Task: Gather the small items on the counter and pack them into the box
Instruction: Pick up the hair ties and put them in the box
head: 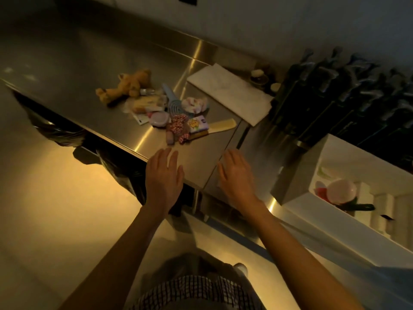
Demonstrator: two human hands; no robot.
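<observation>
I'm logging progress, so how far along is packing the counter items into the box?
Barely started. Done: the white box at the right already holds a pale pink round item and a dark green piece. In hand: nothing; the left hand and right hand are open near the counter edge. Left: the pile, including the yellow plush toy, blue brush and red patterned cloth.

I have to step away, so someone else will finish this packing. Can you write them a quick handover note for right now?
Left hand and right hand: both open, fingers spread, nothing in either grip, over the counter's near edge.
Pile of small items sits loose mid-counter: orange plush toy at its far left, blue brush, purple packet.
White box stands open on the right, with a pink round item and a few others already inside.
Left to do: move the whole pile into the box.
</observation>
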